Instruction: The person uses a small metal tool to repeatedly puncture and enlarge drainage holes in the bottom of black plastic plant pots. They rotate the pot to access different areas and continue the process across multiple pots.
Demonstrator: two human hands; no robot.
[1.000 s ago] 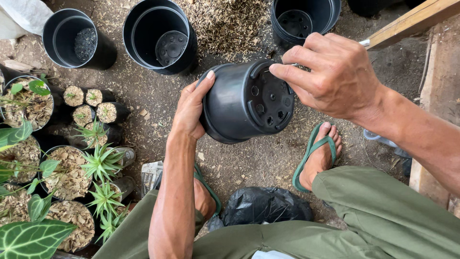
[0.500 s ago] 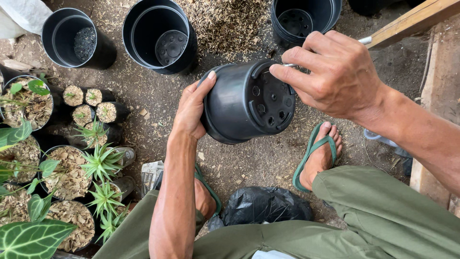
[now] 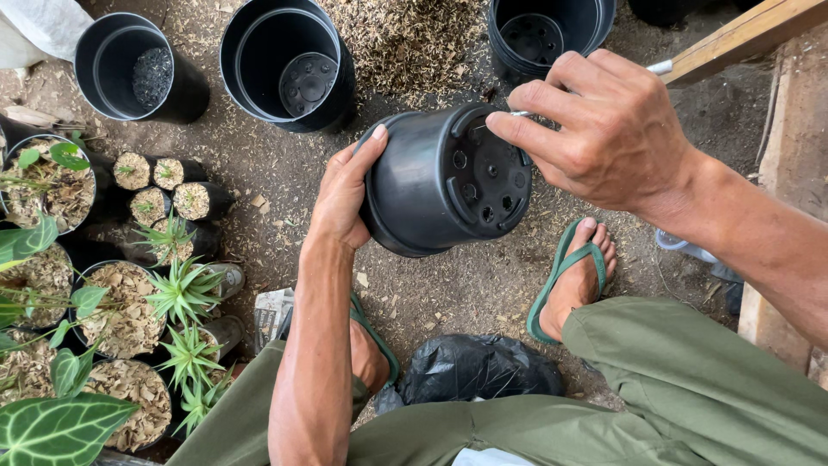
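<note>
Two hands of mine meet on one round black plastic pot, held above the dirt floor between my knees, over my green flip-flops and a crumpled black plastic bag. The pot lies on its side: its long axis runs left to right, open mouth toward my left, perforated base toward my right. My left hand cups the rim, fingers wrapped up over the lip, thumb out of sight. My right hand is pinched shut on a thin metal tool, its tip touching the base near the upper edge, by the ring of drain holes; what kind of tool I cannot tell. So the base faces my right hand squarely, and that hand is the nearer one to the holes.

The pot wall is smooth and slightly glossy, the base ribbed and dotted with round openings.

Left of my arm stand small black nursery bags of coarse brown husk with spiky green seedlings, and a veined dark leaf. Farther off, three empty black pots stand upright beside a heap of dry husk. A pale wooden plank crosses the far right.
</note>
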